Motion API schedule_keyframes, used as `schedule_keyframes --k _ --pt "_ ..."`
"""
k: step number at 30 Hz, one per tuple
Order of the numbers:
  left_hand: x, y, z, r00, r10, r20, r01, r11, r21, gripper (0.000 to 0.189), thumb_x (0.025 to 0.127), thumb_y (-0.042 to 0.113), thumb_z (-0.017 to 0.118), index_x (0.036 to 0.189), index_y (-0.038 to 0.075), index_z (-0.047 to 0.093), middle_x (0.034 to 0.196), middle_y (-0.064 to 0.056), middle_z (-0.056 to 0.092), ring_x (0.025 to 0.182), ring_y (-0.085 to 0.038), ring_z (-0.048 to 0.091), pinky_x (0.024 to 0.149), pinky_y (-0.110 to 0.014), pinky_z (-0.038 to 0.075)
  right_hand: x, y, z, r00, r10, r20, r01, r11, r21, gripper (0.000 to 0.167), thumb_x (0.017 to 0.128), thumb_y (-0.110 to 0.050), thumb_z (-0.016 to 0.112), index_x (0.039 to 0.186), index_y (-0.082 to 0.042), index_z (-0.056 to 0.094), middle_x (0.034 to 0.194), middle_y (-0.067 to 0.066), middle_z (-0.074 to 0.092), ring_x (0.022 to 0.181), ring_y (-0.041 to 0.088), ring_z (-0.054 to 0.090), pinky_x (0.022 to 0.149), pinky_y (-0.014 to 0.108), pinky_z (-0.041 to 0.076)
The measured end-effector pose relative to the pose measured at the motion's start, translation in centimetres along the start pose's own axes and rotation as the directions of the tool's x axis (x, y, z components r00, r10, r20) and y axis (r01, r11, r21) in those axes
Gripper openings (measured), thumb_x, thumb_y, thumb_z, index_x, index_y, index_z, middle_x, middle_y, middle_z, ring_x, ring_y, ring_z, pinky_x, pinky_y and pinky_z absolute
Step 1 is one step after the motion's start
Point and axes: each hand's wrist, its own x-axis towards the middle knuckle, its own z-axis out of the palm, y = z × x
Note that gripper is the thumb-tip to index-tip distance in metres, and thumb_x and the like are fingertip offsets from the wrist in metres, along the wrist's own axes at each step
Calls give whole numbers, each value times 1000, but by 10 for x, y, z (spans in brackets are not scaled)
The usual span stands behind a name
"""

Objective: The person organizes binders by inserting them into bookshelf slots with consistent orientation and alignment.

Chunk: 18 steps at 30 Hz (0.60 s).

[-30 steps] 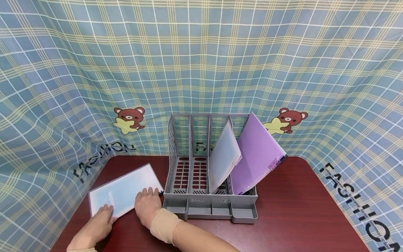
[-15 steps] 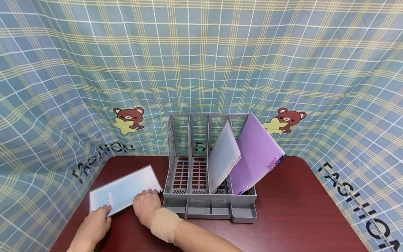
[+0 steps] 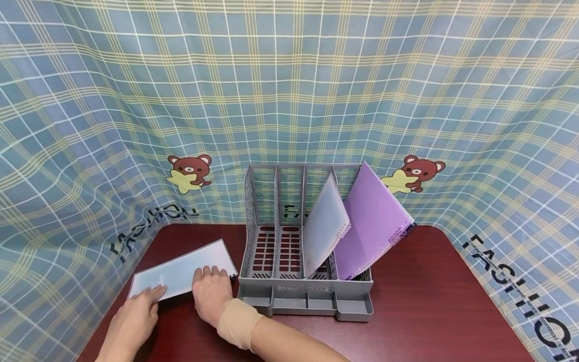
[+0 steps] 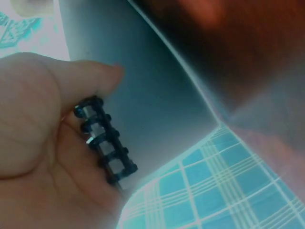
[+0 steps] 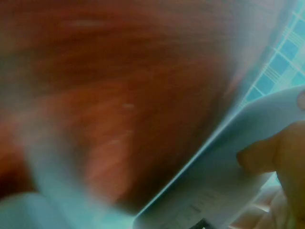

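A light blue ring-bound notebook (image 3: 199, 259) with pale lettering lies at a slant over the left of the table, its near edge lifted. My left hand (image 3: 133, 322) grips its near left corner. In the left wrist view, the thumb and fingers close around that corner, beside the black binding rings (image 4: 107, 140). The right hand (image 3: 212, 296), with a beige band at the wrist, holds the near right part with its fingers over the cover. Its thumb (image 5: 262, 155) presses the other face in the right wrist view.
A grey file rack (image 3: 305, 286) with upright dividers and small front trays stands right of the hands. A pale blue notebook (image 3: 323, 229) and a purple notebook (image 3: 371, 221) lean in its right slots. Plaid cloth (image 3: 289, 80) surrounds the dark red table (image 3: 429, 301).
The notebook's near edge has risen and its cover looks narrower from above. My left hand has shifted slightly along the near left corner; the right hand stays about where it was.
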Motion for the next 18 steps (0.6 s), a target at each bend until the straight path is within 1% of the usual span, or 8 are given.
schedule_keyframes --k 2,3,5,7,9,12,15,18 --pt "-2 3 -1 998 29 -48 -29 1000 6 39 88 -8 62 126 -2 72 122 -39 64 105 -56 65 75 -63 53 2 -1 0 999 20 -31 -20 1000 4 46 83 -55 75 118 -27 64 99 -9 64 83 12 59 68 28 47" --pt "-2 4 -2 997 42 -66 -41 999 8 39 87 -9 62 124 -2 72 121 -39 64 105 -56 65 75 -62 53 3 -2 1 999 26 -32 -26 1000 7 41 84 -53 75 115 -28 64 96 -9 64 80 13 58 65 28 46" --pt "-3 7 -3 994 58 -92 -57 998 13 39 86 -9 61 123 -1 73 121 -37 66 104 -54 66 74 -61 54 4 -4 0 1000 22 -12 -22 1000 4 32 87 -50 73 109 -29 65 91 -9 63 78 14 57 64 29 45" --pt "-3 8 -4 992 69 -105 -67 998 19 39 85 -10 60 121 0 74 118 -34 68 101 -53 67 73 -61 54 4 -6 0 1000 8 23 -8 1000 -4 23 90 -47 70 104 -29 65 87 -9 63 78 15 56 64 30 46" --pt "-2 10 -5 993 72 -96 -71 997 21 39 85 -10 60 120 0 75 117 -31 70 99 -52 68 74 -61 54 4 -6 0 998 -9 60 10 1000 -13 18 92 -45 68 102 -30 66 86 -9 63 78 15 57 65 31 47" --pt "-1 13 -5 997 59 -54 -58 998 12 39 87 -10 59 122 -1 74 118 -30 70 98 -51 68 75 -60 55 4 -5 0 995 -22 98 25 999 -24 22 92 -46 67 106 -29 68 89 -8 65 81 15 58 69 32 50" --pt "0 16 -7 999 31 -12 -30 999 10 40 89 -9 58 124 0 73 121 -30 69 101 -50 68 74 -58 55 4 -4 0 993 -23 113 26 999 -25 24 92 -46 68 107 -28 68 91 -8 65 82 15 59 71 33 51" --pt "-1 21 -10 1000 8 -23 -8 1000 30 38 89 -5 59 124 1 74 122 -29 69 105 -50 67 80 -61 52 3 -2 -1 994 -24 109 25 1000 -6 22 92 -45 68 107 -29 67 91 -8 65 82 15 59 71 32 51"
